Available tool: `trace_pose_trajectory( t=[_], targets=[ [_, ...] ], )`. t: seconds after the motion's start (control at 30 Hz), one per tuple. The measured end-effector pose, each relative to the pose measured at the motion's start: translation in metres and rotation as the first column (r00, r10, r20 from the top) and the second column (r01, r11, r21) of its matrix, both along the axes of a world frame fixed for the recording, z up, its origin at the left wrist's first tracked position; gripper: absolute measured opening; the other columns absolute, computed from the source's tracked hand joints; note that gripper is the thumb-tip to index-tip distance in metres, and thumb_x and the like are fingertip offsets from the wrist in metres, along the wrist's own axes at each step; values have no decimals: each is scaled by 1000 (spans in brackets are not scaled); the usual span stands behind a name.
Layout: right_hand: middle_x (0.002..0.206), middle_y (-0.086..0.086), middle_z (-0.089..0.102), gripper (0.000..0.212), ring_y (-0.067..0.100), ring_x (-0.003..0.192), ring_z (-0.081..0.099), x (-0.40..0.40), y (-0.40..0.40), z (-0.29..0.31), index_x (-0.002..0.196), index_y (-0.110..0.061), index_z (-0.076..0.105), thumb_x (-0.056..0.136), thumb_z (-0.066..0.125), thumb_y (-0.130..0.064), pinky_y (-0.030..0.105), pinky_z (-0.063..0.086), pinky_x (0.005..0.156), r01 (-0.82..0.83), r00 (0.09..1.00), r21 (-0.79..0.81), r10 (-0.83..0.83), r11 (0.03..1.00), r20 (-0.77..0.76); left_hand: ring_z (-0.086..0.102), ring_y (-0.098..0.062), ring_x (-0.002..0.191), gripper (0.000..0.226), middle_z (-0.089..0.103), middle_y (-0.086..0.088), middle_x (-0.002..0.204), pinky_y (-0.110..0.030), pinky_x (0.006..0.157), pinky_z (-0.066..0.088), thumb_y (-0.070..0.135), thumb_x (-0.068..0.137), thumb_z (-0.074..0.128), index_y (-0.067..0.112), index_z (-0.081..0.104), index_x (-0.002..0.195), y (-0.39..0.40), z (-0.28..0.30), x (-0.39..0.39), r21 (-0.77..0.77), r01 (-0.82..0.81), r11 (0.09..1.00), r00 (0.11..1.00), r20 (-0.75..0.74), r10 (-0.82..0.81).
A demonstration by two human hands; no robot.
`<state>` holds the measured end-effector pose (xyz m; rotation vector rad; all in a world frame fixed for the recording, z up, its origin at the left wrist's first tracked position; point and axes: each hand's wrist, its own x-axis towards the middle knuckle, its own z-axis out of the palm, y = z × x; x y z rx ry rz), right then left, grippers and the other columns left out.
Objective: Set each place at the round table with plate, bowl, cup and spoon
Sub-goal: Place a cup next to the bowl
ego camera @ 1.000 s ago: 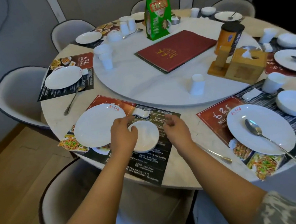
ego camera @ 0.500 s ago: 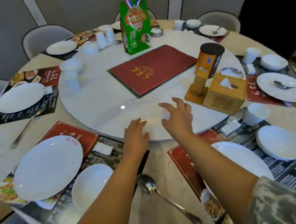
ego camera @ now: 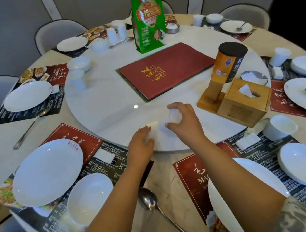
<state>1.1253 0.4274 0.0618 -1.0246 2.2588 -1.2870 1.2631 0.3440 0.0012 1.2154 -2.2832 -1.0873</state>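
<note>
Right hand (ego camera: 183,121) closed around a small white cup (ego camera: 174,116) on the near edge of the turntable (ego camera: 110,108), about 6 o'clock on that disc; fingers wrap its top and sides, so I cannot tell whether it stands mouth up or down. Left hand (ego camera: 142,145) lies flat and loose, palm down, on the turntable rim just at 8 o'clock of the cup, holding nothing

Near place setting, 7 o'clock on the counter (ego camera: 165,172): white plate (ego camera: 47,171) with red mark at its far rim, empty; white bowl (ego camera: 90,197) just at 4 o'clock of it, rims touching or nearly so, empty. Both sit on a printed placemat (ego camera: 108,168)

Spoon (ego camera: 157,209) lies on bare counter between the two forearms, long axis running 11 to 5 o'clock, bowl end toward the turntable, handle toward the person, bowl facing up, polished metal

At 4 o'clock of the counter: second plate (ego camera: 249,196), partly under the right forearm, with another bowl (ego camera: 305,164) and cup (ego camera: 280,127) beyond, both empty

Tissue box (ego camera: 244,103), wooden, holds a tissue sticking up
</note>
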Motion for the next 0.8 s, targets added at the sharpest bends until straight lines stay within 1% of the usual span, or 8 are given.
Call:
trace_pose_trajectory(
  t=[0.07,0.13,0.17,0.2,0.3,0.4,0.57,0.8],
  targets=[
    [122,-7,48,47,9,108,48,11,0,6,117,-32,54,77,76,-18,14,42,79,27,990,-142,-6,989,144,62,-22,115,32,62,-3,128,-30,94,48,21,98,50,19,56,130,2,19,4,316,-128,940,958,-204,199],
    [123,-9,51,48,11,113,50,24,-1,8,115,-33,53,76,77,-19,25,49,88,52,968,-241,10,969,252,71,-25,97,29,68,-13,116,-32,81,58,26,101,46,11,55,124,3,38,9,754,-54,655,838,-323,441],
    [123,-11,51,49,12,114,51,30,-2,7,114,-34,52,76,78,-20,29,51,90,54,957,-263,24,963,288,72,-27,95,30,68,-18,114,-32,79,59,28,101,45,7,55,121,2,44,12,848,16,529,794,-333,509],
    [121,-14,51,50,13,115,51,36,-2,4,114,-35,51,75,79,-20,29,52,90,50,948,-272,40,961,315,72,-28,95,32,68,-22,112,-32,80,60,29,100,46,4,56,118,-1,49,16,877,61,476,778,-340,529],
    [115,-23,49,55,13,113,54,50,-2,-6,114,-35,47,73,81,-21,23,54,84,16,943,-263,73,965,325,71,-28,97,34,68,-20,111,-35,82,59,26,94,59,4,60,120,-6,56,29,848,47,528,763,-372,529],
    [118,-16,48,66,12,113,48,61,-3,-17,123,-33,43,70,81,-24,16,46,79,-58,986,-157,82,986,145,67,-29,106,35,67,-15,118,-40,84,59,15,88,67,4,62,121,-13,57,49,837,98,538,705,-440,556],
    [124,-3,50,78,13,117,46,90,-7,-40,134,-24,43,66,81,-23,24,46,86,-193,981,-9,193,981,-17,67,-22,102,35,65,-9,112,-38,84,59,3,84,69,10,68,118,-13,56,79,687,-37,726,829,-384,406],
    [118,0,55,64,11,109,50,123,-4,-66,125,-19,50,68,79,-18,21,41,83,-203,979,-10,203,979,2,67,-13,97,28,67,0,111,-25,75,60,4,84,69,13,72,110,-6,40,104,546,-187,816,878,-280,388]
  ],
)
